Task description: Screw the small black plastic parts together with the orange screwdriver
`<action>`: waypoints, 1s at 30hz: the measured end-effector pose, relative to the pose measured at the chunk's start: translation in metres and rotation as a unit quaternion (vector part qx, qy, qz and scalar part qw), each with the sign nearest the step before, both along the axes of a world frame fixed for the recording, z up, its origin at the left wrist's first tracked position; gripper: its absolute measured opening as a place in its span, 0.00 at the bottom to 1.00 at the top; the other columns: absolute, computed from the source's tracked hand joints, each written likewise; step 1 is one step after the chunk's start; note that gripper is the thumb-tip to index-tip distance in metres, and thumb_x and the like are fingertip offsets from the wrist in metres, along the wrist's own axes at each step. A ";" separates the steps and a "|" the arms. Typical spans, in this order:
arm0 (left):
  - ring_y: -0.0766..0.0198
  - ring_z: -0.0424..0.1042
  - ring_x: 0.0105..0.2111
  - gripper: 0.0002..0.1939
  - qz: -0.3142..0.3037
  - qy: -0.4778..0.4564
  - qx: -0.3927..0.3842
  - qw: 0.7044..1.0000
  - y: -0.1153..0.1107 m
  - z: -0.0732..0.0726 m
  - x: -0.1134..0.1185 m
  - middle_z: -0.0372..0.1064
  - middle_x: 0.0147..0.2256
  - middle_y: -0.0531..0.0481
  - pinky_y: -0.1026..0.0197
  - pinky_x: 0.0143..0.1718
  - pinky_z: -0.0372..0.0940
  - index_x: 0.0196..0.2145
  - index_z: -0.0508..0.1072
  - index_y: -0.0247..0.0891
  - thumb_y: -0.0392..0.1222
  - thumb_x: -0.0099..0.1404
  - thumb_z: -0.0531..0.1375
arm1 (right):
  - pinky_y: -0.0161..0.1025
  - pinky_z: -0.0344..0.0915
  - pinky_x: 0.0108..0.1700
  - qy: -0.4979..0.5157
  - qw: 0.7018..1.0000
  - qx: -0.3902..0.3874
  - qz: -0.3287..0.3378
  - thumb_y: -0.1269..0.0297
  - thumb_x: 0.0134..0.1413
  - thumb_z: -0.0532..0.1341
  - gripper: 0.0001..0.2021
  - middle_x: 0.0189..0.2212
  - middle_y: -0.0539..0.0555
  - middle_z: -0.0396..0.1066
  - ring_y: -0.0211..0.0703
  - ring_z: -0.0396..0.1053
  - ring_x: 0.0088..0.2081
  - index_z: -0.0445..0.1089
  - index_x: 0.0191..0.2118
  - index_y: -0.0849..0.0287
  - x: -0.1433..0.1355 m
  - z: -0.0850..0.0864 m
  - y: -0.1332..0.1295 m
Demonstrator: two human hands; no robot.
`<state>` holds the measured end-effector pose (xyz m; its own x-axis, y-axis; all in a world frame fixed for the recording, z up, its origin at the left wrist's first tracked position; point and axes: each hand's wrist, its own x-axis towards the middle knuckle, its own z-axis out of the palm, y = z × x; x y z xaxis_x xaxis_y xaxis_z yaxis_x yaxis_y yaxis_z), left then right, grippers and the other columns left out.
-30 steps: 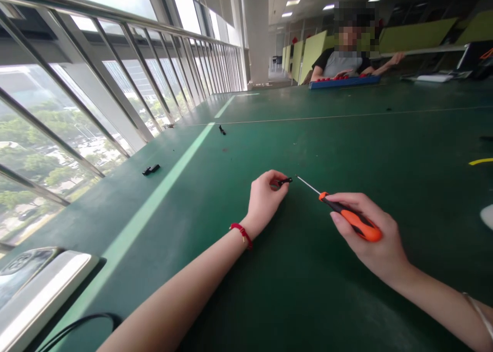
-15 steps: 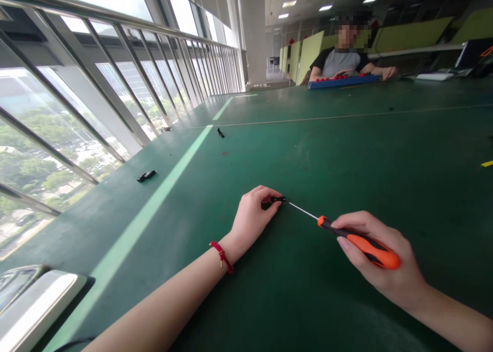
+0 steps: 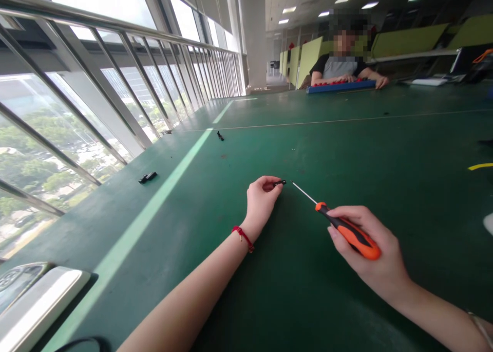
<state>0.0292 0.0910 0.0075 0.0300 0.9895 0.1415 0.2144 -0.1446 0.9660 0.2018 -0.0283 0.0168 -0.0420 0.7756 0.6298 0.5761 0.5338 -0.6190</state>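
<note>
My left hand [image 3: 262,198] pinches a small black part [image 3: 280,183] between thumb and fingertips, just above the green table [image 3: 185,290]. Only the part's right end shows beyond the fingers, so its exact kind is hidden. In my right hand [image 3: 372,249] is a screwdriver [image 3: 352,236] with an orange and black handle, its thin shaft pointing up and left. The screwdriver's tip is a short gap to the right of the black part, apart from it. A red cord bracelet circles my left wrist.
Black pieces [image 3: 148,177] lie left of the pale stripe, with another small black piece [image 3: 220,135] farther back. A white device [image 3: 50,303] is at the lower left. Across the table sits a person [image 3: 339,67] behind a blue tray [image 3: 341,86]. A metal railing [image 3: 127,79] runs along the left.
The screwdriver's tip has come away from the black part, opening a small gap. My left hand has moved slightly up and right with the part; my right hand has shifted slightly left.
</note>
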 end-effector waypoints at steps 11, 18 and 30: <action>0.66 0.71 0.34 0.06 -0.086 0.177 0.090 0.976 -0.024 0.006 -0.026 0.74 0.35 0.50 0.64 0.38 0.67 0.34 0.76 0.36 0.34 0.58 0.60 | 0.26 0.66 0.26 0.010 0.998 -0.055 0.034 0.69 0.57 0.58 0.06 0.29 0.46 0.69 0.30 0.67 0.24 0.66 0.40 0.51 0.000 0.000 0.000; 0.64 0.71 0.35 0.07 -0.085 0.233 0.094 0.964 -0.026 0.007 -0.021 0.73 0.36 0.51 0.62 0.39 0.67 0.35 0.76 0.38 0.34 0.59 0.59 | 0.27 0.64 0.25 0.052 0.996 -0.068 -0.002 0.67 0.57 0.58 0.04 0.26 0.45 0.68 0.30 0.66 0.23 0.68 0.38 0.51 -0.005 0.001 -0.005; 0.61 0.70 0.39 0.07 -0.112 0.290 0.145 0.939 -0.028 0.002 -0.022 0.72 0.37 0.50 0.59 0.41 0.66 0.36 0.73 0.39 0.33 0.61 0.57 | 0.31 0.65 0.24 0.016 0.999 -0.031 -0.010 0.67 0.57 0.58 0.03 0.24 0.47 0.68 0.34 0.67 0.22 0.67 0.37 0.53 0.006 -0.002 0.001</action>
<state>0.0068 0.0626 0.0095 0.3884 0.8712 0.3003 0.6258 -0.4886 0.6080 0.2081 -0.0278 0.0151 -0.0073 0.8139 0.5809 0.5652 0.4826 -0.6691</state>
